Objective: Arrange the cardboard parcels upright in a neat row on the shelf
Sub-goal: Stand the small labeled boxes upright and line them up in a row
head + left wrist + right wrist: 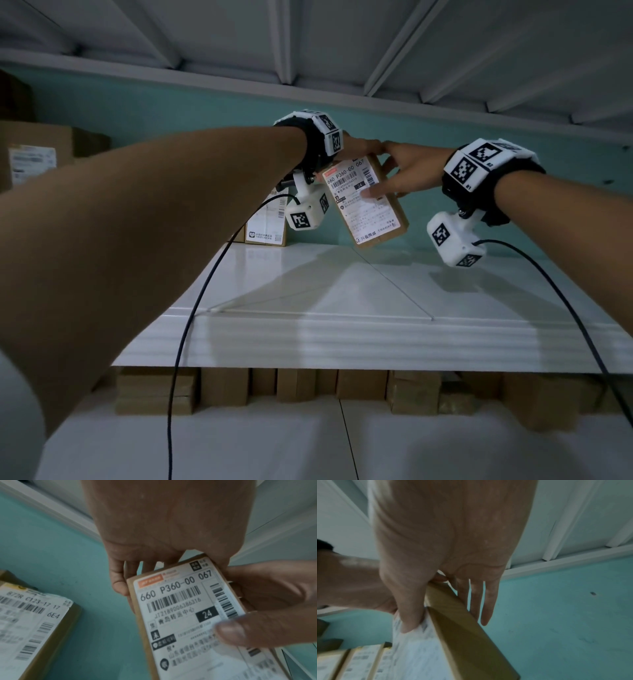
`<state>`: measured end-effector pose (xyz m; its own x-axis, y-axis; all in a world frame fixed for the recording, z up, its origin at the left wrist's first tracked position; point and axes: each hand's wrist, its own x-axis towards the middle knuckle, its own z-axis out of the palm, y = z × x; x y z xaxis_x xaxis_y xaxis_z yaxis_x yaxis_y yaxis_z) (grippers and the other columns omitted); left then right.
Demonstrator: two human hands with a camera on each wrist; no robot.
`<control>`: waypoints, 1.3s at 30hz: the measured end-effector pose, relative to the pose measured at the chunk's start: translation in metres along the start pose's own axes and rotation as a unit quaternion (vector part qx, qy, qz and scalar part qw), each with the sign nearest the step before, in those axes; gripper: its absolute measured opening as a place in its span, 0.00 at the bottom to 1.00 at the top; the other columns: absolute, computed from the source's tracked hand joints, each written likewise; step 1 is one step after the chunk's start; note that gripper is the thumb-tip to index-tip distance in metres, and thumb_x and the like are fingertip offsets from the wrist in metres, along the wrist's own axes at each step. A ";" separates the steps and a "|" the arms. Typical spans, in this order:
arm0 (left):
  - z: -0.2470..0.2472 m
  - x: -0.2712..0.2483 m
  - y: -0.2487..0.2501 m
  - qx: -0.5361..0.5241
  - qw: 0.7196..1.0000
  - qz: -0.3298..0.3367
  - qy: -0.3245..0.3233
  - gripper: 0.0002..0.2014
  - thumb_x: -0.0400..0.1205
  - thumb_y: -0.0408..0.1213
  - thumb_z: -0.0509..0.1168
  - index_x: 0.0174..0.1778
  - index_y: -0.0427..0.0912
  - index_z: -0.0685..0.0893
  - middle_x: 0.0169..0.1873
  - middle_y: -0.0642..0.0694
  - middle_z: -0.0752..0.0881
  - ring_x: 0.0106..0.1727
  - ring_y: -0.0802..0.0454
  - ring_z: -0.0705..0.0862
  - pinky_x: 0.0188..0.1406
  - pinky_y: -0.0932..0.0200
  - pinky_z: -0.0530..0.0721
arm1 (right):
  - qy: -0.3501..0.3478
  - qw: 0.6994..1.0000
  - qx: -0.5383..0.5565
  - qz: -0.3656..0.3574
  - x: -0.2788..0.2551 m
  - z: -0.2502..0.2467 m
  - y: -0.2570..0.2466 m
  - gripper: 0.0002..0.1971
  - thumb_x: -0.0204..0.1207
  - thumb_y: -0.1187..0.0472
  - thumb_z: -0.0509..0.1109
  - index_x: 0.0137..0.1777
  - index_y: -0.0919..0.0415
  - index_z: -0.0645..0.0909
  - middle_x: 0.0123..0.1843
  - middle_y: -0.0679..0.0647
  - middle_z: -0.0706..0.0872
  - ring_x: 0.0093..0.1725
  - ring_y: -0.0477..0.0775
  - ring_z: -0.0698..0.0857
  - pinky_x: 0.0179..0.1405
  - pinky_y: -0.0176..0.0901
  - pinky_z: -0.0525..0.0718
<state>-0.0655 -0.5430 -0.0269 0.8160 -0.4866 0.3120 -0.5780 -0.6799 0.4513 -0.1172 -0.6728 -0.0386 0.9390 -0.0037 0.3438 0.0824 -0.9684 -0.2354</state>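
Your right hand point(399, 178) pinches the tilted parcel point(368, 205), thumb on its label; your left hand point(356, 149) grips its top edge. Swing its base down onto the shelf point(342, 291), then slide it left against the standing parcels point(265, 222).

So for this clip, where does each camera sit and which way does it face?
Head: worn high, facing forward at the shelf; both forearms, left hand, right hand show.
Left wrist: looks along the left hand at the parcel label.
Right wrist: looks along the right hand at the parcel's brown side.
All three share that tilted parcel, gripped by both hands.
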 end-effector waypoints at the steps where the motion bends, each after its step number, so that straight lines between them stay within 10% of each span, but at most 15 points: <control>1: -0.001 -0.002 0.003 0.008 1.000 -0.006 0.007 0.26 0.87 0.57 0.48 0.37 0.40 0.77 0.25 0.45 0.82 0.23 0.52 0.81 0.18 0.68 0.75 | 0.006 1.000 0.005 -0.009 0.002 0.000 -0.003 0.42 0.70 0.51 0.79 0.80 0.54 0.61 0.65 0.52 0.82 0.62 0.54 0.84 0.56 0.50 0.88; 8: -0.021 -0.005 -0.014 -0.031 0.999 0.000 0.014 0.24 0.83 0.61 0.55 0.57 0.42 0.75 0.51 0.44 0.80 0.34 0.53 0.78 0.30 0.62 0.77 | 0.018 1.000 -0.002 -0.024 0.015 0.000 -0.012 0.32 0.71 0.48 0.77 0.73 0.53 0.71 0.61 0.48 0.84 0.59 0.53 0.86 0.57 0.50 0.88; 18: -0.044 -0.005 -0.038 -0.017 0.999 0.017 0.024 0.09 0.79 0.43 0.72 0.40 0.42 0.83 0.38 0.49 0.88 0.39 0.56 0.89 0.26 0.68 0.87 | 0.014 0.999 0.029 -0.035 0.020 0.020 -0.032 0.23 0.81 0.51 0.67 0.66 0.69 0.75 0.55 0.65 0.88 0.48 0.59 0.85 0.59 0.57 0.84; 25: -0.040 -0.004 -0.049 0.067 0.998 0.006 0.009 0.19 0.81 0.35 0.70 0.68 0.36 0.81 0.59 0.43 0.86 0.51 0.53 0.89 0.51 0.63 0.84 | 0.007 0.999 0.005 -0.039 0.019 0.030 -0.037 0.18 0.83 0.55 0.65 0.66 0.67 0.73 0.53 0.61 0.86 0.46 0.57 0.85 0.43 0.43 0.85; 33: -0.025 -0.009 -0.068 0.202 0.979 0.032 0.000 0.19 0.80 0.49 0.70 0.65 0.47 0.85 0.53 0.49 0.90 0.55 0.53 0.89 0.62 0.62 0.82 | 0.029 0.995 -0.087 -0.042 0.022 0.038 -0.038 0.21 0.75 0.55 0.74 0.66 0.62 0.81 0.59 0.57 0.89 0.48 0.56 0.90 0.61 0.52 0.84; 39: -0.027 -0.006 -0.065 0.227 0.972 0.057 0.025 0.24 0.75 0.48 0.75 0.67 0.45 0.85 0.56 0.49 0.89 0.54 0.52 0.87 0.47 0.65 0.84 | 0.047 0.985 -0.158 -0.044 0.024 0.038 -0.048 0.27 0.64 0.53 0.83 0.61 0.64 0.83 0.58 0.58 0.88 0.46 0.58 0.88 0.53 0.48 0.86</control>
<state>-0.0324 -0.4813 -0.0354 0.7396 -0.5529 0.3839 -0.5986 -0.8011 -0.0005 -0.0863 -0.6175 -0.0534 0.8968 0.0748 0.4362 0.0398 -0.9953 0.0887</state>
